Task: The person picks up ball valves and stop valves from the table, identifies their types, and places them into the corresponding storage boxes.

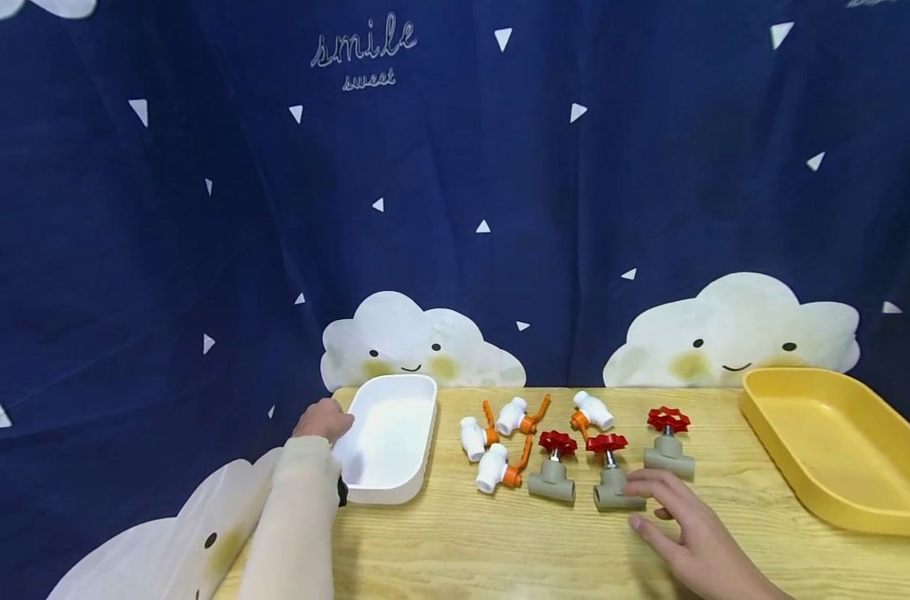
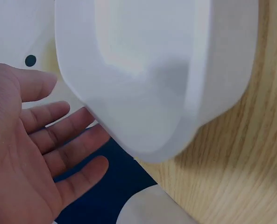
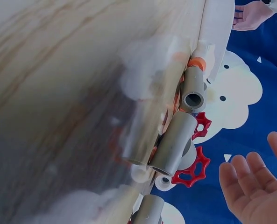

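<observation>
A tabletop setup, dressed like a nursery — a wood-grain counter [image 1: 455, 542] right before a navy curtain [image 1: 425, 150] of smiling clouds [image 1: 732, 325] and white triangles [image 1: 503, 37], "smile sweet" lettering [image 1: 368, 46] up top! Pipe valves [image 1: 551, 482] sit between a white tray [image 1: 387, 433] and a yellow tray [image 1: 852, 425] — home or studio, impossible to say.

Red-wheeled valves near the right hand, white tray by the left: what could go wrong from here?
The right hand might knock the middle red-wheeled valve into the left red-wheeled valve close by. The white tray sits near the table's left edge, so a nudge from the left hand could shift or tip it.
</observation>
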`<act>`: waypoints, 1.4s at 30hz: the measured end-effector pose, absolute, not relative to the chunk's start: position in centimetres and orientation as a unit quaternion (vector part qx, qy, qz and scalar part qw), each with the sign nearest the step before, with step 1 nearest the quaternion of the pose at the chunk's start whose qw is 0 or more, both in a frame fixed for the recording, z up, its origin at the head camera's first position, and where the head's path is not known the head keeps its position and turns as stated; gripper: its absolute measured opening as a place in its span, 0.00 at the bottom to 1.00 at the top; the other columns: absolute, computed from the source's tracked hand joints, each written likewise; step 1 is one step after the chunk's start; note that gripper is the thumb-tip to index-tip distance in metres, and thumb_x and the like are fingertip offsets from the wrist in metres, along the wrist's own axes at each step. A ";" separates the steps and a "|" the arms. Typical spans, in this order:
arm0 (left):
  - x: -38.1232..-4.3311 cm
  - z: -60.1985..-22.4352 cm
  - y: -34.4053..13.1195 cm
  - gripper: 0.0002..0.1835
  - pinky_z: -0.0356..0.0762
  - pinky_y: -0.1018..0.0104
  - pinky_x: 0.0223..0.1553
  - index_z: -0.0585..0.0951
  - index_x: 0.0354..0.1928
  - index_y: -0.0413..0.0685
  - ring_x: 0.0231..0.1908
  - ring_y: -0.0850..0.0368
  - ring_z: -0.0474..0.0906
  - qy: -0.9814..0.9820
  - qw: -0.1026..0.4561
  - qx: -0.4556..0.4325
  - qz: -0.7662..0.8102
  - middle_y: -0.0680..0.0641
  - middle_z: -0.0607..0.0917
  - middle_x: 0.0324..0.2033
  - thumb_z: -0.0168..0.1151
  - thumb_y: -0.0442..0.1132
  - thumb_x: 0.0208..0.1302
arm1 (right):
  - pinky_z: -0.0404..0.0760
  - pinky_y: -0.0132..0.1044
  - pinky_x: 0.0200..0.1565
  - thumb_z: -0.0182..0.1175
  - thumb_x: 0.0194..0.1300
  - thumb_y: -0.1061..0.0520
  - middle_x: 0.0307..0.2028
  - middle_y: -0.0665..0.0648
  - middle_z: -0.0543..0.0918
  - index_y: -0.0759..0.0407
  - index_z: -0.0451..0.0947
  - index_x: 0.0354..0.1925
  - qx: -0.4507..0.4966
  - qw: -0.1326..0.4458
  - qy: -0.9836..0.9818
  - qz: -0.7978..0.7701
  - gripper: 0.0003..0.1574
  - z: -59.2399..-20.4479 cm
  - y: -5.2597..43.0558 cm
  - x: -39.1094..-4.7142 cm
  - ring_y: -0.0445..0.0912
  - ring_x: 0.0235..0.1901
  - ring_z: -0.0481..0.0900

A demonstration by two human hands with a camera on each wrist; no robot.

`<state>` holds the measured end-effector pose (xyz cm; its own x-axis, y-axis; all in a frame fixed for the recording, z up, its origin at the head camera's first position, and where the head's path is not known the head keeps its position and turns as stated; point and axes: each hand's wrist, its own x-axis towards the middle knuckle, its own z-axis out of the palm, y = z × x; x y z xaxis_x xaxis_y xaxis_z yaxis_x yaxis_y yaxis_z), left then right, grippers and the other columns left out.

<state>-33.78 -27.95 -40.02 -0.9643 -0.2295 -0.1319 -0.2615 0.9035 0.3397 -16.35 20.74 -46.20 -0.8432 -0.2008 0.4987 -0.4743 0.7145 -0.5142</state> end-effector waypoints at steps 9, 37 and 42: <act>-33.1 -40.4 -29.2 0.17 0.71 0.59 0.30 0.70 0.16 0.47 0.28 0.49 0.72 0.977 0.051 -0.147 0.146 0.46 0.73 0.20 0.54 0.34 0.65 | 0.82 0.31 0.38 0.66 0.65 0.55 0.55 0.48 0.79 0.42 0.79 0.50 0.204 0.194 -0.900 0.333 0.15 -45.7 20.1 -16.8 0.31 0.52 0.73; -34.4 -41.4 -28.7 0.09 0.68 0.62 0.30 0.85 0.27 0.42 0.29 0.50 0.74 0.971 0.050 -0.144 0.184 0.47 0.76 0.20 0.61 0.36 0.65 | 0.82 0.31 0.40 0.62 0.69 0.49 0.60 0.51 0.77 0.38 0.79 0.51 0.160 0.097 -0.917 0.352 0.12 -46.3 21.5 -16.8 0.39 0.55 0.75; -34.6 -41.5 -28.6 0.08 0.68 0.62 0.30 0.85 0.28 0.42 0.29 0.50 0.74 0.970 0.051 -0.151 0.182 0.46 0.78 0.22 0.62 0.35 0.65 | 0.81 0.29 0.39 0.61 0.70 0.47 0.61 0.52 0.76 0.37 0.78 0.51 0.157 0.085 -0.918 0.355 0.12 -46.5 21.6 -16.9 0.38 0.55 0.75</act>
